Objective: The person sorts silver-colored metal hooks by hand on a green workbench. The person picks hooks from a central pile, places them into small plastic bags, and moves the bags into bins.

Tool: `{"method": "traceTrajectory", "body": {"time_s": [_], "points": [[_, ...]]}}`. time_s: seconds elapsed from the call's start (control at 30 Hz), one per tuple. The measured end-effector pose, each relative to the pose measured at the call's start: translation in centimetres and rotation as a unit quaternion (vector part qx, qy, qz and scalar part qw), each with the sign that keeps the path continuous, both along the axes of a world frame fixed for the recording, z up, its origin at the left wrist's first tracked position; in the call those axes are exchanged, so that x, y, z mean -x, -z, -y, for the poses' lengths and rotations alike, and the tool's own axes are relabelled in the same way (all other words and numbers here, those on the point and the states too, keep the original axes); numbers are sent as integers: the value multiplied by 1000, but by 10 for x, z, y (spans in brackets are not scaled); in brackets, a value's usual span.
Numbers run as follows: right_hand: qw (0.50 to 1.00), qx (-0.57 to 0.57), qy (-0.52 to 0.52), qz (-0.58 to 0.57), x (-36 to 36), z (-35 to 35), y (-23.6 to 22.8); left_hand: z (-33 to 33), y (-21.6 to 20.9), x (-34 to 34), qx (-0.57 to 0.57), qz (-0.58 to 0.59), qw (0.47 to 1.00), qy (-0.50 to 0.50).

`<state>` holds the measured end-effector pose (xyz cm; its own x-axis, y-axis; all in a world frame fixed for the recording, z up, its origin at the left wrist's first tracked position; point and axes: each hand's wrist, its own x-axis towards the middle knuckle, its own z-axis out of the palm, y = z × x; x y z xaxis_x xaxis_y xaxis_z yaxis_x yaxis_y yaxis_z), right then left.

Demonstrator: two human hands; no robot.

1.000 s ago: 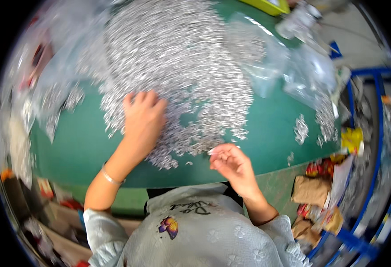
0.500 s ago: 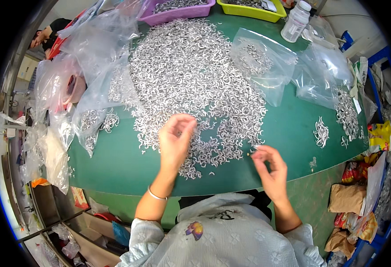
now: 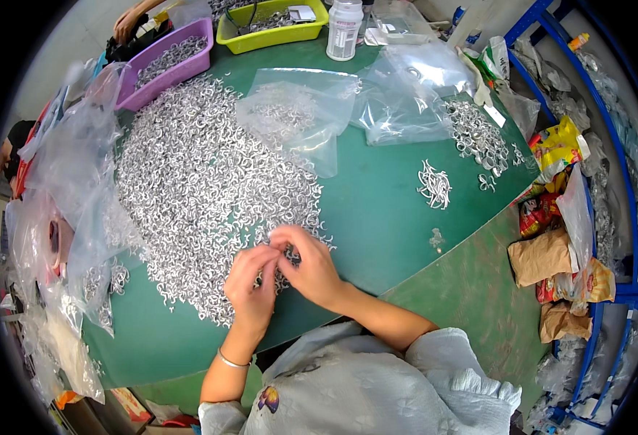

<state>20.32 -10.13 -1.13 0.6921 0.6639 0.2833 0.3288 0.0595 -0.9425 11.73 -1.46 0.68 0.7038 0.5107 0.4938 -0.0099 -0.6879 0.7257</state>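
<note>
A broad heap of small silver C-shaped metal pieces [image 3: 188,174] covers much of the green table [image 3: 377,210]. Above its near right edge my two hands meet at the fingertips. My left hand [image 3: 251,283], with a thin bracelet on the wrist, is closed in a pinch. Against it, the thumb and fingers of my right hand [image 3: 310,268] are also pinched together. Whatever lies between the fingertips is hidden or too small to name.
Behind the heap stand a purple basket [image 3: 168,67], a yellow-green basket [image 3: 272,38] and a white bottle [image 3: 344,32]. Clear plastic bags [image 3: 308,141] lie on both sides. Smaller piles of curved pieces [image 3: 435,185] and rings [image 3: 475,134] sit at right, near blue shelving [image 3: 627,188].
My right hand has moved in from the right to meet my left hand over the heap. The view has turned to the right, so the table appears shifted left.
</note>
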Motion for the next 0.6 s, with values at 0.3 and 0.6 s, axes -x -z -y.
{"method": "traceTrajectory", "body": {"time_s": [0.3, 0.6], "points": [[983, 100, 132, 75, -26, 38, 9, -34, 7, 25, -83, -156, 982, -73], [989, 85, 95, 71, -21, 46, 15, -37, 5, 6, -211, -323, 917, 105]]}}
